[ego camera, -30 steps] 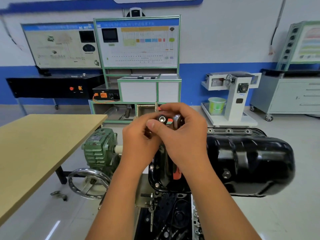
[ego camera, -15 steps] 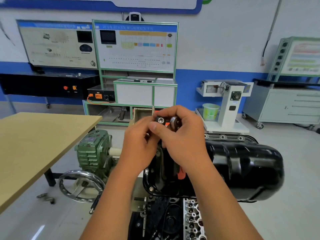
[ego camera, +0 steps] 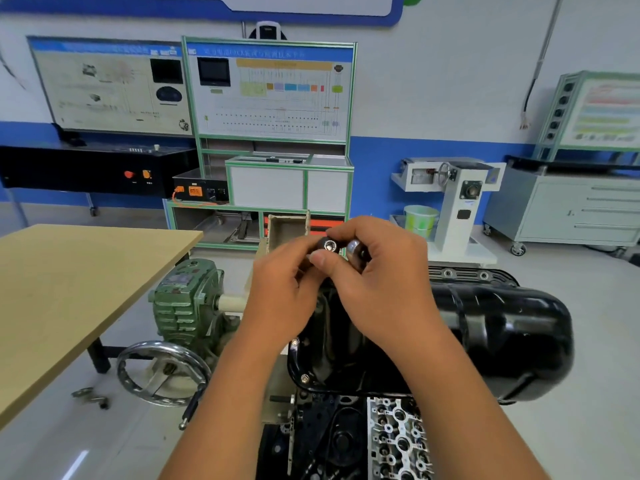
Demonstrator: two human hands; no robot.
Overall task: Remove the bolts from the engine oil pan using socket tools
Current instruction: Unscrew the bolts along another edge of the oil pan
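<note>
Both hands meet in front of me, above the left end of the glossy black oil pan (ego camera: 491, 327). My left hand (ego camera: 280, 292) pinches a small chrome socket (ego camera: 328, 244) whose open end faces me. My right hand (ego camera: 384, 282) grips the chrome head of a ratchet tool (ego camera: 356, 250) right beside the socket; its handle is hidden behind the hand. Bolts (ego camera: 304, 377) sit along the pan's left flange, and more bolt holes line the far flange (ego camera: 460, 273). The engine's cylinder head (ego camera: 398, 441) shows below the pan.
A tan wooden table (ego camera: 69, 292) stands to the left. A green gearbox (ego camera: 187, 299) with a steel handwheel (ego camera: 162, 372) sits left of the engine stand. Loose metal parts (ego camera: 90, 396) lie on the floor. Training boards and cabinets line the back wall.
The hands keep holding the socket and ratchet head together; the fingers shift slightly. My view has tilted down a little and drifted right.
</note>
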